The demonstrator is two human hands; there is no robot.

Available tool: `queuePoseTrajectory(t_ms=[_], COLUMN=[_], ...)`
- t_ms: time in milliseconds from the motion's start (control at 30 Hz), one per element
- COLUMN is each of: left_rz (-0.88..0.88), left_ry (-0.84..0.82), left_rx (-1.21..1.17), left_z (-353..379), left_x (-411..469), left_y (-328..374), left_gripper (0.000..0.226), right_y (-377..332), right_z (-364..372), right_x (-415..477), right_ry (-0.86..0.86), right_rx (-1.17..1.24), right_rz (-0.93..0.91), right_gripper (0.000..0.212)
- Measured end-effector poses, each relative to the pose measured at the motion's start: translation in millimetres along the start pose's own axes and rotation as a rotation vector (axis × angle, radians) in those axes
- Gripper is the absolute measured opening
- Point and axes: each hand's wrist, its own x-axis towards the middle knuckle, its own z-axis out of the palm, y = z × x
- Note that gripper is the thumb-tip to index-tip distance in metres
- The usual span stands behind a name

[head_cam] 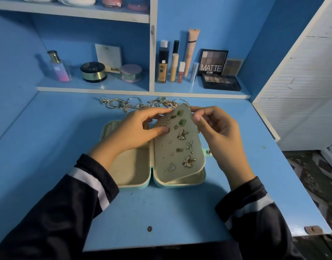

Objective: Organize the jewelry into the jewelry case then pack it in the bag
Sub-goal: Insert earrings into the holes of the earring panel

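The jewelry case [131, 177] lay open in 2 halves on the tabletop [161, 212], its left tray bare. Its earring panel [180, 158] stood tilted up out of the right half, already carrying many studs. The right hand [217, 136] pinched the panel's top edge between thumb and fingertips. The left hand [131, 132] lay across it with fairly straight fingers touching its face and top, gripping nothing. The step in hand seemed to be seating earrings on the panel. A tangle of rings and chains [135, 104] waited on the tabletop just behind the case. Next, the panel probably needed lowering flat, then that loose pile picking up piece by piece. No bag was in view.
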Motion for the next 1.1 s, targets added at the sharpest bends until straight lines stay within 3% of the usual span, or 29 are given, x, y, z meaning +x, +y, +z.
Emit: queuePoseTrajectory(t_ms=[300,467,767,1100], left_rz=[0.013,0.02,0.033,0.039], left_ry=[0.034,0.079,0.097,0.117], left_rx=[-0.218,-0.311,-0.337,-0.402], left_z=[-6.5,-10.5,-13.5,-16.3], left_x=[-6.0,-12.4,-16.7,-13.3], left_y=[1.2,2.4,-1.0,-8.3], left_gripper=[0.054,0.051,0.049,0.047], right_y=[-3.4,10.1,16.9,22.3], right_z=[9.9,16.2,30.8,32.5], right_x=[6.0,13.0,16.3,14.2], right_ry=[0.033,-0.009,-0.1,-0.144], right_rx=[0.063,0.067,0.262,0.347], right_rz=[0.017,0.147,0.305,0.364], right_gripper=[0.006,0.004,0.006,0.011])
